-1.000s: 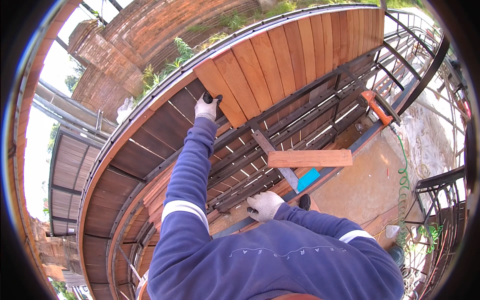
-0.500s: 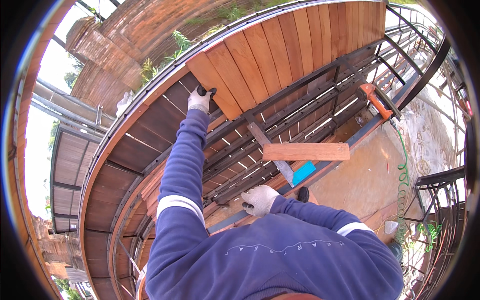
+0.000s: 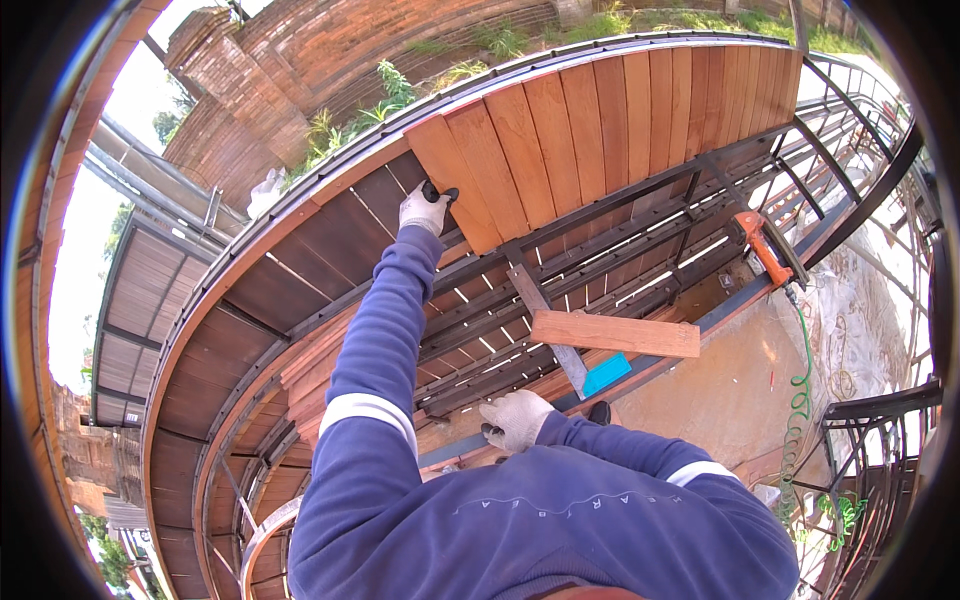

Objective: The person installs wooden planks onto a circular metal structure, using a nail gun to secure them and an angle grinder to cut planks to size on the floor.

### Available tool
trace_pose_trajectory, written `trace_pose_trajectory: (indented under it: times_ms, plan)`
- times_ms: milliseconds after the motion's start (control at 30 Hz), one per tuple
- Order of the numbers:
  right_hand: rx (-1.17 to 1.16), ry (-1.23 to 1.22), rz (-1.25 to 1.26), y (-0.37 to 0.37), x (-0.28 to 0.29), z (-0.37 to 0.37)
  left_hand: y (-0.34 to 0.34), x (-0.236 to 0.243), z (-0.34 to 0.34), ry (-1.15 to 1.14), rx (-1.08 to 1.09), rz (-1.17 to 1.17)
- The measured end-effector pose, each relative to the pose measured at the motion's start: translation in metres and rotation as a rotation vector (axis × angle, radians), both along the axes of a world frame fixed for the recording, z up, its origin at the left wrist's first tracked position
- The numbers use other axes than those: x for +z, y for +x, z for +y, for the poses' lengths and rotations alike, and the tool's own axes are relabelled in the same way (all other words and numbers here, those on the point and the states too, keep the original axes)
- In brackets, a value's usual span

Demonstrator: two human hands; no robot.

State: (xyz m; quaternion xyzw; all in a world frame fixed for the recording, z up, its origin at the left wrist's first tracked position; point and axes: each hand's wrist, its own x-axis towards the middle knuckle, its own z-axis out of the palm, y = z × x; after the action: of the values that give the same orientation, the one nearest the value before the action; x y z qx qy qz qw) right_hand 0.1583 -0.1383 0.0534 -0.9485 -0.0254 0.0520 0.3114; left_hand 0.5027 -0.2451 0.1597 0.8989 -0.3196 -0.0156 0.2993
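My left hand [image 3: 425, 209], in a white work glove with dark fingertips, reaches forward on an outstretched arm. Its fingers close on the left edge of the endmost light wooden board [image 3: 454, 185] in a row laid on the curved frame. Nearer my chest, my right hand [image 3: 516, 420] wears the same kind of glove, its fingers curled; whatever they may hold is hidden. Ahead and to the right of it, a loose wooden board [image 3: 615, 333] lies across a metal bar [image 3: 528, 288]. A bright blue piece [image 3: 606, 374] sits near the bar's lower end.
An orange nail gun [image 3: 765, 247] rests on the frame at right, with a green coiled hose [image 3: 803, 370] trailing from it. Dark metal rails [image 3: 590, 240] cross below the boards. Beyond the curve stand plants [image 3: 395, 92] and a brick wall [image 3: 330, 75].
The view has turned slightly, so the boards and frame appear farther right and lower. My left hand stays at the board's edge; my right hand stays curled near my chest.
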Motion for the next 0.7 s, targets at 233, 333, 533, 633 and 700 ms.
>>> trace_pose_trajectory:
  times_ms: [233, 333, 533, 633, 700]
  plan:
    - [0.003, -0.006, 0.031, -0.001, 0.011, 0.001, -0.027, 0.026, 0.008, 0.247, -0.006, -0.405]
    - [0.025, -0.006, -0.001, 0.000, 0.003, 0.002, -0.023, 0.028, 0.011, 0.239, -0.027, -0.470]
    - [-0.045, 0.066, -0.159, -0.003, -0.008, 0.002, -0.005, 0.073, 0.007, -0.099, -0.013, -0.856]
    - [-0.047, 0.053, -0.147, -0.003, -0.005, 0.003, 0.005, 0.097, 0.004, -0.061, -0.030, -0.947]
    - [-0.022, 0.026, -0.049, -0.001, 0.001, 0.002, 0.019, 0.099, 0.001, -0.047, -0.121, -0.722]
